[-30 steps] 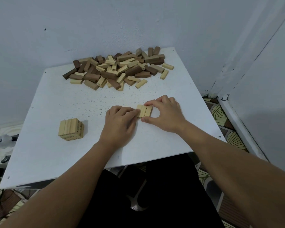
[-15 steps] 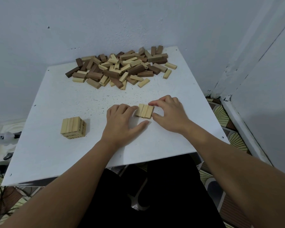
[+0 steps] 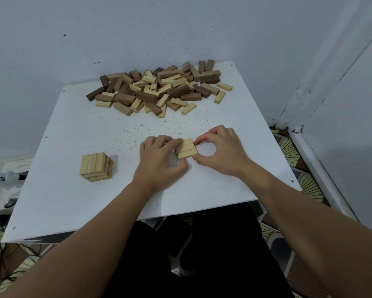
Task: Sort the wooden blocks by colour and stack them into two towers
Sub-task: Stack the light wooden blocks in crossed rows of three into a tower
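Near bench (image 3: 73,207) front, row of three light blocks (image 3: 186,148) being pinched between left hand (image 3: 159,161) and right hand (image 3: 221,151); ends best squared flush, pressure kept even.

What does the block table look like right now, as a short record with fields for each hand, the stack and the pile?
left hand: fingers pinch the left end of the three light blocks
right hand: fingers pinch their right end
three light blocks: side by side, flat on the white table
light stack: stands apart to the left, untouched
mixed pile: light and dark blocks, unsorted, at the far edge
dark tower: none visible
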A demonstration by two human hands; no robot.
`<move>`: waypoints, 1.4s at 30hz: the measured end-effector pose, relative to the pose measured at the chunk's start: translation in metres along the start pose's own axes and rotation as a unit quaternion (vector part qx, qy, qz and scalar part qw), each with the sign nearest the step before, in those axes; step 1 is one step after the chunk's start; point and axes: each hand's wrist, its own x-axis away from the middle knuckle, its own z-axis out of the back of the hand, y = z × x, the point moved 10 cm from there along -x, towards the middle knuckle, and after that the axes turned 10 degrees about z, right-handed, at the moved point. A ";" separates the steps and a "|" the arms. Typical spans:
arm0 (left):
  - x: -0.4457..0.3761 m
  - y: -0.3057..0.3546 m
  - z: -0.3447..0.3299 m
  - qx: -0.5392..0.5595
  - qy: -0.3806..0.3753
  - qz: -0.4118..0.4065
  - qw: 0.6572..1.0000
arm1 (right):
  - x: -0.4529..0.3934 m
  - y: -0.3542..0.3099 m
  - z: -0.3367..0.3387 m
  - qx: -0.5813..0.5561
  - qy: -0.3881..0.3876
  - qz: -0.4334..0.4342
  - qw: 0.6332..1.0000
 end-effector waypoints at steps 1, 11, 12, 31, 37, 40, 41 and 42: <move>0.000 -0.001 0.000 0.010 -0.009 0.008 1.000 | 0.000 0.000 0.000 0.001 0.002 -0.001 1.000; -0.005 -0.020 0.000 0.066 -0.017 0.098 0.993 | 0.000 0.001 0.000 0.007 0.000 -0.003 1.000; -0.005 -0.021 0.000 0.068 -0.016 0.096 0.993 | 0.000 0.001 0.000 0.007 0.000 -0.003 1.000; -0.005 -0.019 0.002 0.104 -0.034 0.087 0.990 | -0.001 0.000 0.002 0.016 -0.004 -0.005 1.000; -0.009 -0.020 0.001 0.107 -0.060 0.084 0.989 | -0.003 0.000 0.001 0.003 -0.051 -0.015 0.999; -0.011 -0.020 -0.001 0.102 -0.067 0.081 0.989 | -0.009 0.000 0.000 0.000 -0.150 -0.034 0.988; -0.011 -0.020 -0.001 0.102 -0.068 0.079 0.989 | -0.013 -0.001 0.001 0.015 -0.179 -0.035 0.983; -0.011 -0.021 0.000 0.102 -0.069 0.078 0.989 | -0.017 -0.003 0.000 0.033 -0.205 -0.033 0.978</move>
